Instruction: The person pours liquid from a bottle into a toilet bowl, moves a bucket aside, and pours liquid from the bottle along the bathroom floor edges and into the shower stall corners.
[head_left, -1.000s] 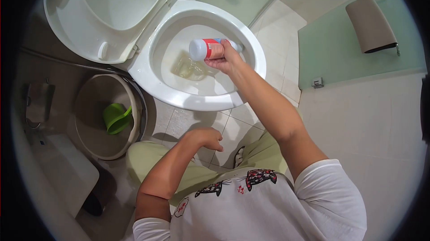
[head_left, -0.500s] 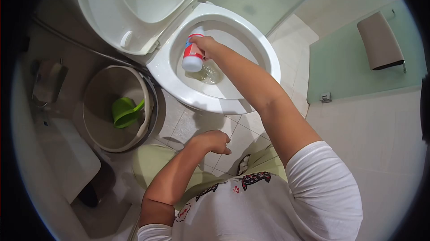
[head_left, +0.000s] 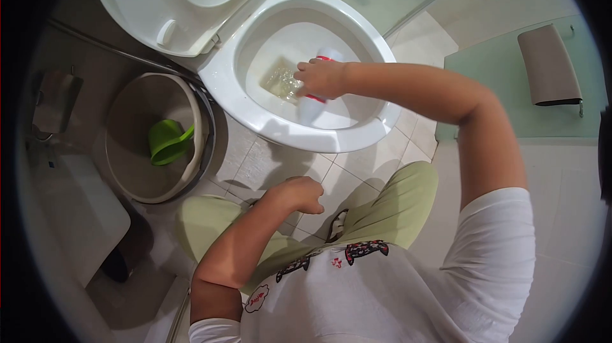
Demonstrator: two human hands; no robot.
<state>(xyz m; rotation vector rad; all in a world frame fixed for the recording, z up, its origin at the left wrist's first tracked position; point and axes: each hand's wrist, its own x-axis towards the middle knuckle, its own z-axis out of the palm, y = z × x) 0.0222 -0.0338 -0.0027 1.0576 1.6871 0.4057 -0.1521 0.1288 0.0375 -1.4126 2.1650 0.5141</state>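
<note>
My right hand (head_left: pixel 320 79) is wrapped round a white bottle (head_left: pixel 312 111) with a red label, over the toilet bowl (head_left: pixel 376 50). The bottle lies at a slant, its middle covered by my fingers. Bubbly, yellowish water (head_left: pixel 280 83) stands in the bottom of the bowl, just left of the bottle. My left hand (head_left: pixel 302 194) is curled closed in front of my body, above the floor between my knees, with nothing visible in it.
The toilet lid and seat (head_left: pixel 146 8) are raised at the upper left. A round bucket (head_left: pixel 121 158) stands left of the toilet, holding a green dipper (head_left: pixel 167 145). A grey-brown cloth (head_left: pixel 549 65) hangs on the glass panel (head_left: pixel 481 94) at right.
My right hand has carried the bottle rightward across the bowl, and my elbow now points further out. My left hand stays curled in about the same place. The view has shifted slightly.
</note>
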